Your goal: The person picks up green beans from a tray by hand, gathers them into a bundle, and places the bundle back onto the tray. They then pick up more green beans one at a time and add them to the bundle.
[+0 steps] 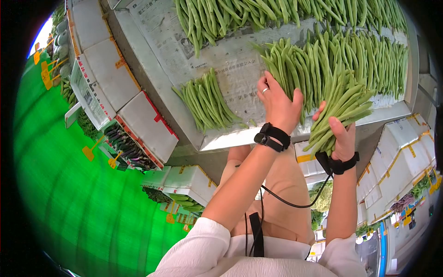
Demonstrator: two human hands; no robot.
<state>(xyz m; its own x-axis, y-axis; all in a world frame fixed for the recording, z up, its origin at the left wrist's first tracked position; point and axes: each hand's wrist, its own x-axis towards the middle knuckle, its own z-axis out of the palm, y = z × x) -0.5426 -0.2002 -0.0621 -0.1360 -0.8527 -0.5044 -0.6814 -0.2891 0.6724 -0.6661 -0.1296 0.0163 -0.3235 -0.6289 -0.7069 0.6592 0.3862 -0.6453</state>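
A bundle of green beans (344, 106) is in my right hand (344, 141), with the thumb across its lower part and the bean tips fanning upward. My left hand (279, 104), wearing a ring, rests against the left end of a long row of green beans (318, 62). Its thumb stands apart from the fingers, and I see nothing gripped in it. The row lies on newspaper (230, 76) in a metal tray (240, 138). A smaller pile of green beans (207, 101) lies separately to the left, near the tray's front edge.
Another row of green beans (258, 14) runs along the far side. White foam boxes (145, 124) stand to the left, one holding eggplants (127, 145); more boxes (397, 152) are at right. A black cable (295, 203) hangs from my right wrist.
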